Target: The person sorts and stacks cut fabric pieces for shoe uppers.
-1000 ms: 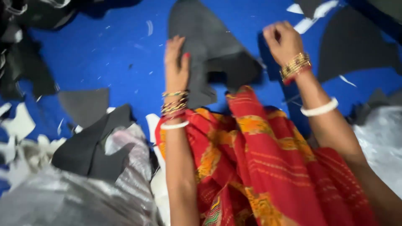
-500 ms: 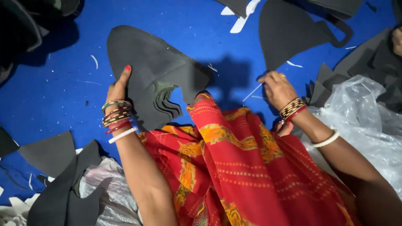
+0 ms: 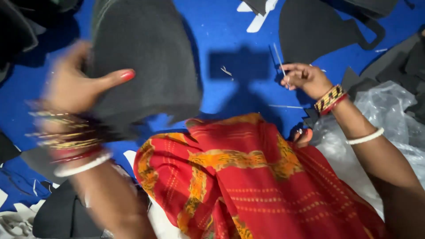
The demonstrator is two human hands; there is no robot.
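Dark grey foam sheet (image 3: 146, 57) is lifted above the blue mat (image 3: 230, 31), gripped by the left hand (image 3: 75, 88), thumb pressed on its face. The right hand (image 3: 305, 79) pinches a thin pale strip (image 3: 280, 62), probably a trimming; the view is blurred. The step looks like clearing offcuts; next calls for a steady hold on the sheet.

My left hand (image 3: 82, 86) now grips the big dark foam piece (image 3: 146, 62) and has it lifted off the blue floor (image 3: 230, 31), close up under my eyes; half a second ago it lay flat with my palm only resting at its edge. My right hand (image 3: 305, 79) has moved up and away from my red cloth (image 3: 248, 186), and now pinches a thin pale sliver (image 3: 280, 62) between its fingertips.
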